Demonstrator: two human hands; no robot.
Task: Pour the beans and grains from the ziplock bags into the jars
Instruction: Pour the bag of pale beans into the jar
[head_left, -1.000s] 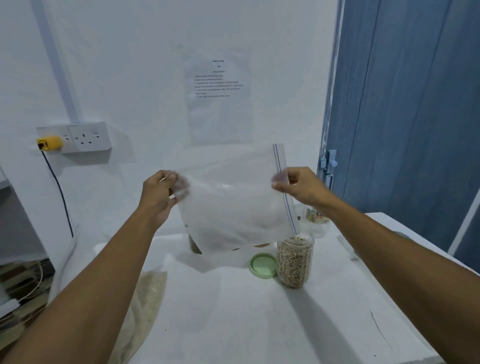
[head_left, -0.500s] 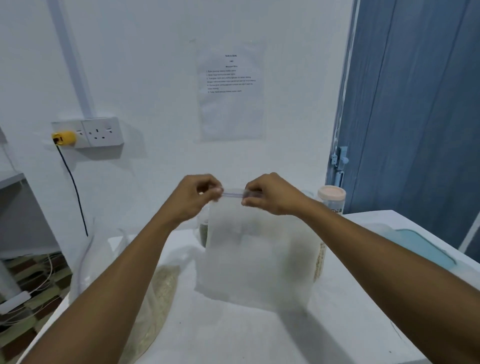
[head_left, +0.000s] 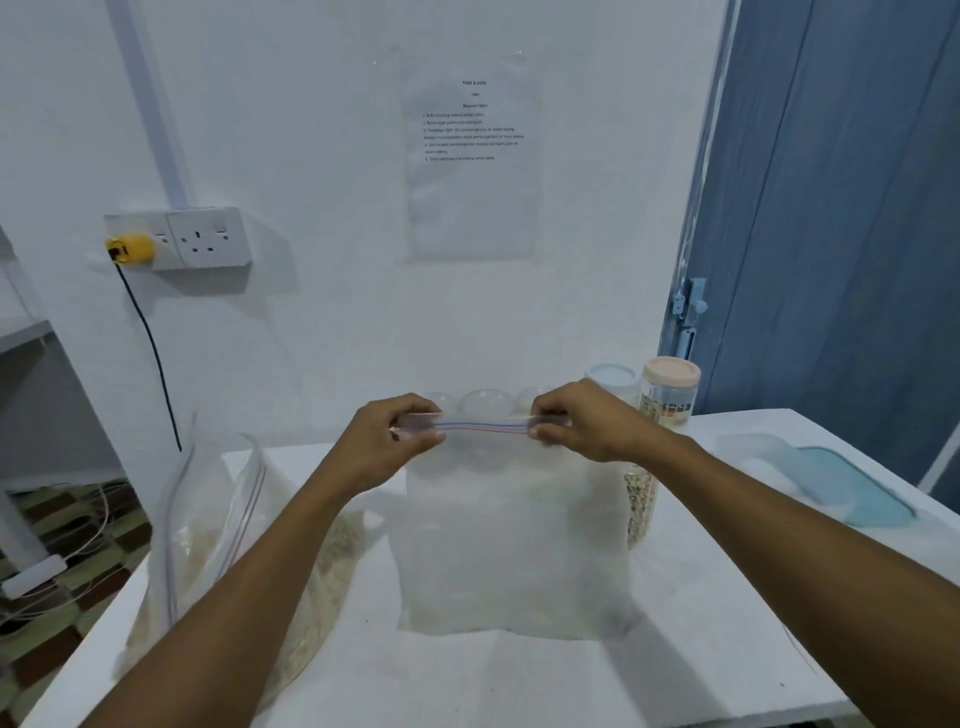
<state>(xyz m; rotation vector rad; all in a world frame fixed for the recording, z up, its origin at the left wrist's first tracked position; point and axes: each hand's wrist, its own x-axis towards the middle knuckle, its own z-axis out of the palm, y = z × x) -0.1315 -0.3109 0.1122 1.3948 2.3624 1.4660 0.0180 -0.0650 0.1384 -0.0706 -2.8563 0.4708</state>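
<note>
The person holds an empty-looking clear plastic ziplock bag (head_left: 511, 535) up by its mouth, and the thing to watch is the zip strip with its thin red and blue lines (head_left: 485, 427). It runs level, side to side, stretched between the two hands, while the rest of the bag hangs straight down with its bottom edge at or just above the white tabletop (head_left: 701, 665); I cannot tell whether it touches.

The left hand (head_left: 395, 441) pinches the left end of the strip between thumb and fingertips, and the right hand (head_left: 582, 421) pinches the right end the same way, both tight on the plastic. Neither is nearer; each has its own end. My guess is that the mouth is being pressed shut along that line, so the next move would run sideways along the strip, not up or down.

Just behind the bag on the right stands a tall clear jar with a peach lid (head_left: 667, 402), grain showing in its lower part beside the bag's edge, and a pale-blue-lidded jar (head_left: 613, 378) just left of it. Rounded clear lids peep over the strip; what they belong to is hidden.

On the left of the table slumps an open clear bag of pale grain (head_left: 218, 525), still to be poured, I would say. A light-blue-lidded plastic box (head_left: 841, 486) sits far right. Behind are a white wall with a printed sheet (head_left: 470, 150), a double socket with a yellow plug (head_left: 179, 241), and a blue door (head_left: 841, 208).
</note>
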